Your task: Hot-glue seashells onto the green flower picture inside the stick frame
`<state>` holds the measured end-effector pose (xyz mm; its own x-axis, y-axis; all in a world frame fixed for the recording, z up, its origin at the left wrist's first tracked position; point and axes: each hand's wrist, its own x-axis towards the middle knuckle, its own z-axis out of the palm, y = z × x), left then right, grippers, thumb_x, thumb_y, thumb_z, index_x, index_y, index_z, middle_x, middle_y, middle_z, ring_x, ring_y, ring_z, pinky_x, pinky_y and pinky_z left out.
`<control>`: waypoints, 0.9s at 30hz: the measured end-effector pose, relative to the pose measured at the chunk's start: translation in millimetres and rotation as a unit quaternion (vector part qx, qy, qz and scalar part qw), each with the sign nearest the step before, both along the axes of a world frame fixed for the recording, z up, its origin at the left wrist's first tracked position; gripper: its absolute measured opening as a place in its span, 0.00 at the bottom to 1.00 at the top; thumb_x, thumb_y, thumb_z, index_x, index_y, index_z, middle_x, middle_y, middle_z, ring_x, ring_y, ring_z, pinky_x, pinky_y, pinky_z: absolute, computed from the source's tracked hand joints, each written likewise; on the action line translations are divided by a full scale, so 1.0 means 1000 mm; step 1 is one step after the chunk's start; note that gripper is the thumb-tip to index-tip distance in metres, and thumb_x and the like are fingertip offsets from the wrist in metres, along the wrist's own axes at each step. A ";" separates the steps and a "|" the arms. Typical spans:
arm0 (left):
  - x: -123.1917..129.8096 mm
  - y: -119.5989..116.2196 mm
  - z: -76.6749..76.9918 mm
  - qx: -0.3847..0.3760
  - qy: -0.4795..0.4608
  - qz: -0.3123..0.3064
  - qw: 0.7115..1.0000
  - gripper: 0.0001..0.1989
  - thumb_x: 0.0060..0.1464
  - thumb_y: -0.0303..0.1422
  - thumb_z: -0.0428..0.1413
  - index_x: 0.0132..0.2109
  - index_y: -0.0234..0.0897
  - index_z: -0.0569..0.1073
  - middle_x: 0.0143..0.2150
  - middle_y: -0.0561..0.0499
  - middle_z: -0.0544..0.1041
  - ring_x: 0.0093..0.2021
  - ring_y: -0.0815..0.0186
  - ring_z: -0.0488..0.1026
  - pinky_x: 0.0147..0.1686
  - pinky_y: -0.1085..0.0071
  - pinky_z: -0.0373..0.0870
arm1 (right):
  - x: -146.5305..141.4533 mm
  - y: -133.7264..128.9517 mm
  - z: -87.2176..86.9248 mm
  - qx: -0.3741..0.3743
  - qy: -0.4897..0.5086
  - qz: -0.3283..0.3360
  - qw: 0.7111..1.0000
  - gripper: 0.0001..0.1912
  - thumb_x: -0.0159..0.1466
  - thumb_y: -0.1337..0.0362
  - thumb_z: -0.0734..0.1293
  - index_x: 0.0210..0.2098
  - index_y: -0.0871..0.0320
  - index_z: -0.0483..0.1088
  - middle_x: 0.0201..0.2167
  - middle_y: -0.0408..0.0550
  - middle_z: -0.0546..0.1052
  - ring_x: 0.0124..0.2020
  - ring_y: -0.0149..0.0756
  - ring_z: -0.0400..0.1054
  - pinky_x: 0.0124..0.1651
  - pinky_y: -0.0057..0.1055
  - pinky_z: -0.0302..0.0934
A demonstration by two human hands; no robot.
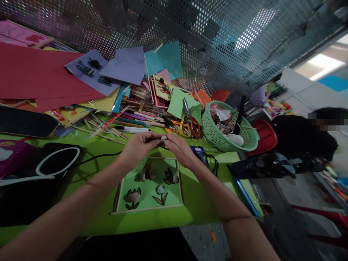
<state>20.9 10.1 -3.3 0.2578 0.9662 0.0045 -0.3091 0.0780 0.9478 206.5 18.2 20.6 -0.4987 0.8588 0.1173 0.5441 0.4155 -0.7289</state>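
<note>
Above the far edge of a framed green picture point(170, 197), my two hands meet at the fingertips. A small pale pebble point(164, 138) shows between them. My left hand point(140, 145) is closed, its thumb and fingers pinching the pebble from the left. My right hand point(179, 148) is closed too, with its fingertips on the pebble's other side. Below, the picture bears stones point(134, 196) set as flower heads over dark-outlined leaves, and a brown creature-like shape point(148, 172) partly in shadow. Thin wooden sticks edge the picture.
Beyond my hands lie markers point(133, 129), scissors point(187, 121), sticks and coloured paper point(54, 76). A green basket point(208, 125) of scraps stands right, near a blue glue gun point(199, 152). A black case point(32, 195) lies left. A person in black point(296, 137) is at right.
</note>
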 end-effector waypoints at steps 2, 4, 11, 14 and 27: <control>0.000 0.000 0.000 0.005 0.009 0.003 1.000 0.14 0.47 0.39 0.69 0.40 0.38 0.83 0.38 0.48 0.84 0.41 0.62 0.80 0.52 0.62 0.76 | 0.000 -0.001 0.002 0.007 -0.007 0.001 1.000 0.17 0.72 0.52 0.57 0.31 0.54 0.60 0.29 0.43 0.66 0.32 0.36 0.59 0.35 0.32 0.50; 0.000 -0.001 -0.001 0.012 0.021 0.007 1.000 0.13 0.48 0.39 0.68 0.40 0.38 0.83 0.38 0.48 0.84 0.41 0.61 0.80 0.52 0.62 0.75 | 0.000 -0.002 0.004 0.015 -0.022 -0.006 1.000 0.16 0.71 0.53 0.58 0.30 0.54 0.59 0.28 0.42 0.65 0.31 0.35 0.58 0.35 0.32 0.49; -0.002 0.000 -0.002 0.033 0.040 0.008 0.999 0.12 0.49 0.38 0.67 0.40 0.38 0.83 0.39 0.47 0.84 0.42 0.60 0.79 0.53 0.61 0.75 | -0.004 -0.002 0.003 0.008 -0.053 -0.016 0.998 0.09 0.69 0.60 0.58 0.32 0.54 0.61 0.31 0.44 0.69 0.33 0.38 0.60 0.38 0.34 0.52; -0.003 0.001 -0.001 0.031 0.036 0.005 0.999 0.13 0.49 0.39 0.67 0.40 0.37 0.83 0.38 0.47 0.84 0.41 0.61 0.79 0.52 0.61 0.75 | -0.003 -0.001 0.002 0.009 -0.052 -0.013 0.999 0.10 0.70 0.60 0.57 0.34 0.54 0.63 0.32 0.45 0.71 0.34 0.38 0.62 0.39 0.34 0.54; -0.002 -0.002 0.001 0.026 0.047 0.008 0.999 0.14 0.51 0.39 0.66 0.42 0.37 0.84 0.41 0.47 0.84 0.43 0.61 0.79 0.52 0.63 0.73 | -0.004 -0.002 -0.001 0.028 -0.044 -0.015 0.999 0.14 0.72 0.56 0.55 0.30 0.54 0.60 0.29 0.43 0.66 0.32 0.36 0.59 0.36 0.32 0.53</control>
